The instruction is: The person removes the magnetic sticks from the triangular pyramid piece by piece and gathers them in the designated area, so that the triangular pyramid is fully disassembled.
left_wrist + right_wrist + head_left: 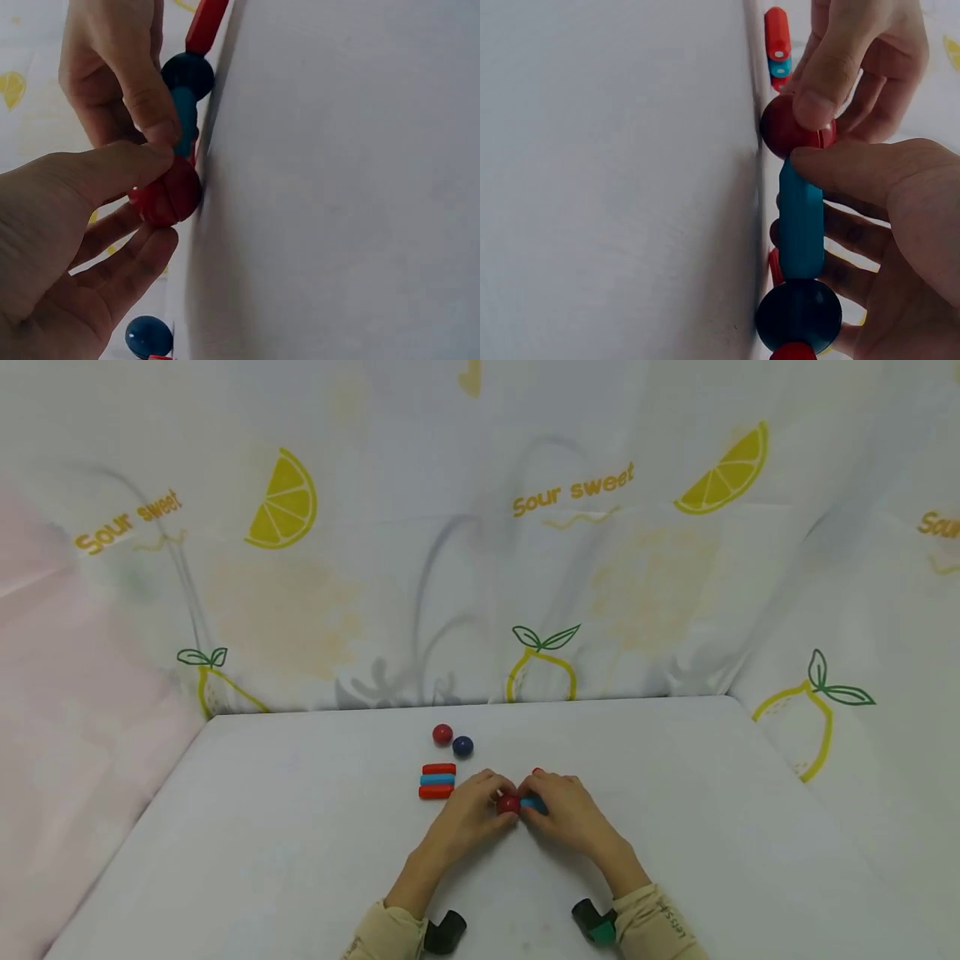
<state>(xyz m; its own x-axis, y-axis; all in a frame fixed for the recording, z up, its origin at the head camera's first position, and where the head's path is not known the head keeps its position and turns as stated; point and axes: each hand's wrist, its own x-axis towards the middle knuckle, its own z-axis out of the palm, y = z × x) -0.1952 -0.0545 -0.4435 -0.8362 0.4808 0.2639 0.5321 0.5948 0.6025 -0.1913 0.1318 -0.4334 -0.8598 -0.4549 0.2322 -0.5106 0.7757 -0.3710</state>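
Observation:
In the head view my left hand (472, 814) pinches a red ball (507, 805) between thumb and fingers. My right hand (572, 810) holds a light blue rod (801, 221), its thumb lying on the rod's end beside the ball. That end meets the red ball (784, 127) in the right wrist view, where both thumbs almost touch. At the rod's other end sits a dark blue ball (799, 315), followed by a red rod (207, 26), so the pieces form a line. Fingers of both hands partly cover the red ball and the blue rod.
Beyond the left hand, a loose red ball (442, 734) and a dark blue ball (462, 746) lie on the white table (285, 827). Nearer are a red rod (438, 769), a blue rod (437, 780) and another red rod (436, 792), side by side.

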